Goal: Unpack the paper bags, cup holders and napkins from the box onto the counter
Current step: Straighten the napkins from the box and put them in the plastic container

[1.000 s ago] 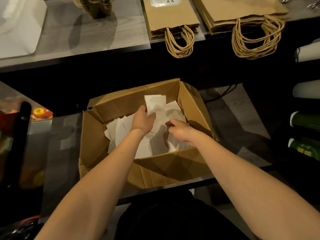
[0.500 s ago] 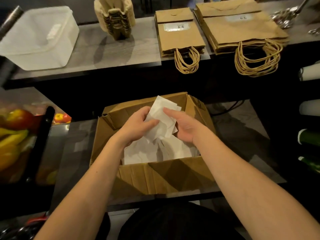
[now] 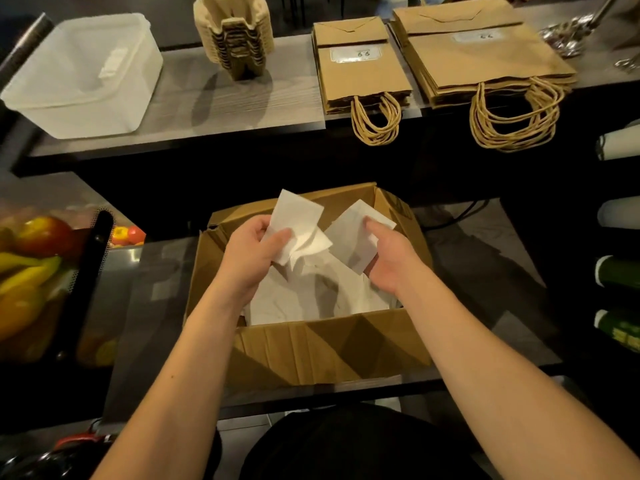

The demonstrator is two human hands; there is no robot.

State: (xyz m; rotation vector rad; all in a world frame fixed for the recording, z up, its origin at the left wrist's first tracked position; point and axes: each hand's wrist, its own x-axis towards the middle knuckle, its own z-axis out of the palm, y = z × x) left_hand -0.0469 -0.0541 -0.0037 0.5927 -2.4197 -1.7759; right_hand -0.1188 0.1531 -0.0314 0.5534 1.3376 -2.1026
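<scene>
Cardboard box (image 3: 332, 344), brown and creased, sits open on a dark lower surface near the person, flaps folded outward. Loose white napkins in the box (image 3: 311, 299) cover its bottom in a rumpled layer.

Left hand (image 3: 249, 252) is raised over the left part of the opening. Thumb and fingers pinch a small bunch of napkins (image 3: 298, 220), which stands up above the box rim with a lower corner curling down. Fingers are curled close together around the bunch.

Right hand (image 3: 388, 258) is over the right part of the opening, palm tilted up. Thumb presses on top of a single flat napkin (image 3: 353, 240), the other fingers lying under it, mostly hidden. The two held lots are close beside each other, edges nearly meeting; cannot tell whether they touch.

Grey counter (image 3: 194, 109) runs across the far side, higher than the box. On it, left to right:
- translucent plastic tub (image 3: 83, 74) at the far left, lid on
- stack of pulp cup holders (image 3: 235, 36), nested, just right of the tub
- smaller stack of brown paper bags (image 3: 360, 71), lying flat, twisted handles hanging over the near edge
- larger stack of brown paper bags (image 3: 481, 60) just right of it, handles likewise over the edge

Fruit (image 3: 31, 258), red and yellow, shows at the near left behind a dark perforated panel.
</scene>
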